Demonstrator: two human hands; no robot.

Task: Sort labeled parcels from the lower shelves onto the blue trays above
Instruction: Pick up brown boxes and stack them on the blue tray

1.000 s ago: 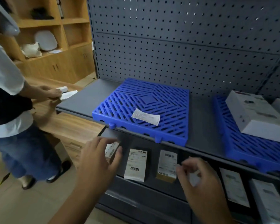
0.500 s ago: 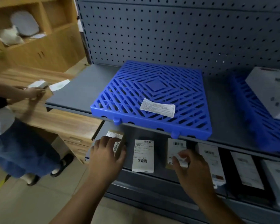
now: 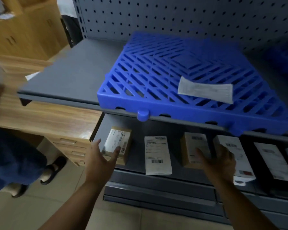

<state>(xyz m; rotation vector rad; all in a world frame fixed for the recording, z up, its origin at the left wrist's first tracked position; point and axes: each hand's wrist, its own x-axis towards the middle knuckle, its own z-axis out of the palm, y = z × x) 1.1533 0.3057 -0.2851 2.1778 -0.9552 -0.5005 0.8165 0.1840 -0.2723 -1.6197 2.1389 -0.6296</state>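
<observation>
While both arms stretch toward the lower shelf (image 3: 137, 151), the left hand (image 3: 101, 156) sits at the near left corner of the leftmost brown parcel (image 3: 123, 138). Its fingers (image 3: 96, 144) are spread and fairly straight, and the thumb lies on the parcel's white label without closing round it. Next in the row lies a flat white parcel (image 3: 156, 155) with a barcode near its front end, apart from both hands. The right hand (image 3: 219, 161) rests across the second brown parcel (image 3: 192, 145) and the white parcel (image 3: 234, 146) just beside it. Its thumb lies on the brown one's label and the other fingers reach over toward the white one; blur hides whether they grip either. More labelled parcels run on to the right.

Above, on the grey upper shelf (image 3: 70, 77), the blue tray (image 3: 156, 100) juts slightly over the front edge. It carries only a paper slip (image 3: 204, 90) near its front right. A grey pegboard (image 3: 173, 14) backs the shelf. At the left stands another person (image 3: 10, 160) in blue trousers beside a wooden counter (image 3: 48, 117).
</observation>
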